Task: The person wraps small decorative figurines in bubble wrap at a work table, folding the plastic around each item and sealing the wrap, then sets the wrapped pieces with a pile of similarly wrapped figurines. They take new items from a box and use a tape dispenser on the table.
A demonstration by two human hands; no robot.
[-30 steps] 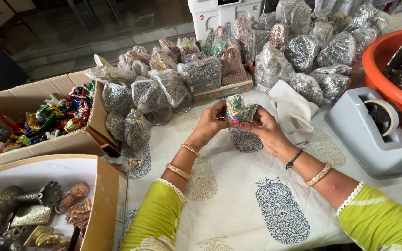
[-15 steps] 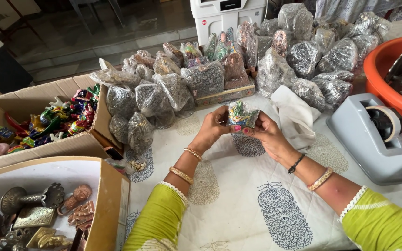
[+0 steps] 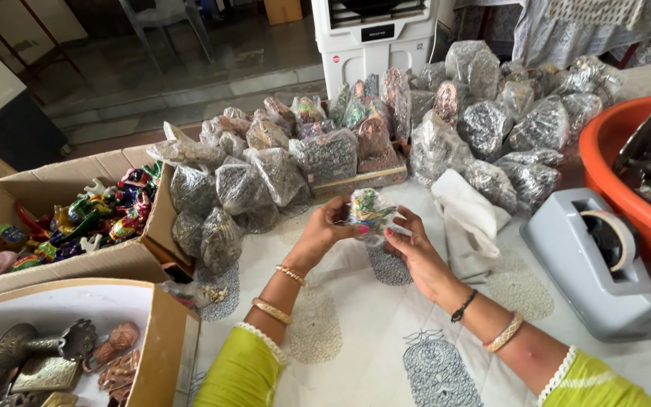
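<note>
Since the earlier frames the hands and the small figurine have shifted only slightly: the bundle sits a little lower and nearer the body, and the left hand has turned so its fingers close more fully over the left side. Everything else on the table keeps its place.

Largest to smallest, the present layout is as follows.

The table (image 3: 356,339), covered with a white printed cloth, carries all items. At the far edge lies a large heap of wrapped bundles (image 3: 491,128) in clear plastic, extending leftward as a second group of bundles (image 3: 250,181). An orange tub (image 3: 604,158) at the right holds dark metal pieces. At the left, an open cardboard box (image 3: 9,203) contains brightly painted figurines (image 3: 92,222) not yet wrapped; a second box (image 3: 163,339) nearer the body contains brass-coloured items (image 3: 47,362). A grey tape dispenser (image 3: 597,264) stands right of the hands, and a folded white cloth (image 3: 469,215) lies between it and the hands.

The left hand (image 3: 322,234) and right hand (image 3: 412,245) together hold a colourful figurine in clear plastic wrap (image 3: 369,215), raised above the table at centre. The fingers of both hands are closed on the wrap, left from the side, right from below and behind.

Progress, as a judgement: many bundles are finished and piled; one item is in wrapping; the left box still holds a substantial unwrapped stock. No tape appears on the bundle in hand, though this is too small to tell with certainty.
</note>
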